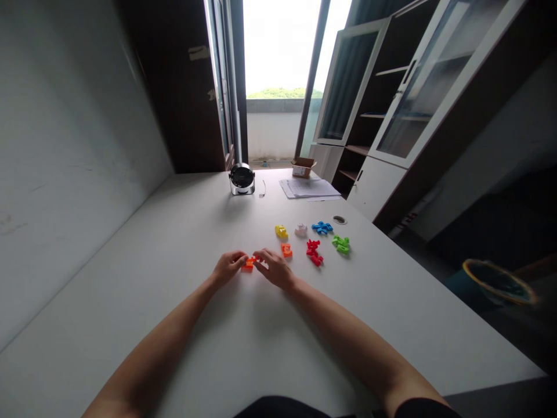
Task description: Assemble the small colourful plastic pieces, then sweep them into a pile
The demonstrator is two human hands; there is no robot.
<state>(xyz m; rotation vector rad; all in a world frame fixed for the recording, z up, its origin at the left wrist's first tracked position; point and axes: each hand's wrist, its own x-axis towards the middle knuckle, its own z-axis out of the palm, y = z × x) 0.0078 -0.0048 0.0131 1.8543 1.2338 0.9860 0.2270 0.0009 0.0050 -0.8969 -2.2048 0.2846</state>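
Across the white tabletop (183, 325), the left hand (227, 269) and right hand (276, 269) pinch a small orange interlocking plastic piece (248, 265) at their fingertips between them, a light, steady grip suiting something this small.

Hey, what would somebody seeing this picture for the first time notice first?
The bright window at the far end of the room catches the eye first. On the white table, a loose group of colourful plastic pieces stands out at the middle. Just in front of them, the left hand and right hand meet at a small orange piece.
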